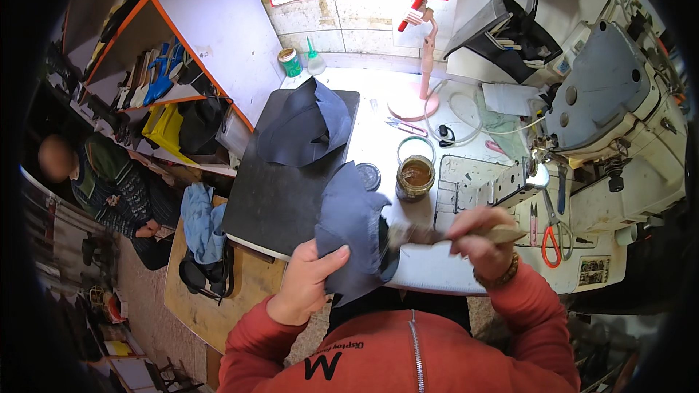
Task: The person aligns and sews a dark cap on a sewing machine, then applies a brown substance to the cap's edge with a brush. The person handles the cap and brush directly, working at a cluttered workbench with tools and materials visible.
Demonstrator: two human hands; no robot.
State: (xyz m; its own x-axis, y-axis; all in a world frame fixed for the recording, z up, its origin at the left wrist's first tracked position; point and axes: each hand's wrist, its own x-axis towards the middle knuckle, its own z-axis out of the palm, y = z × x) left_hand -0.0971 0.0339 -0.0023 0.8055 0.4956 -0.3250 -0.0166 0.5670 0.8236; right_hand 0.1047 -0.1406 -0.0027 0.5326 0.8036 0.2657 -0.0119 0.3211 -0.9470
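My left hand [306, 280] grips a dark blue-grey leather piece [348, 207] by its near left edge, thumb on top. The piece looks like a shoe upper with a jagged edge on the right, and it is held up over the table's front edge. In my right hand [484, 241] is a brush [422, 236], with its wooden handle pointing right. The blurred brush head reaches the leather's right edge. Beyond the brush stands an uncovered glass jar [416, 177] of brown, glue-like stuff. A round lid [368, 176] lies left of the jar.
More dark leather [306, 127] lies on a black board [266, 196]. A pink lamp [427, 76] lights the white table. Right are a sewing machine [604, 102], orange-handled scissors [557, 241] and snips [534, 225]. A seated person [124, 185] is at far left, near a wooden bench [186, 276].
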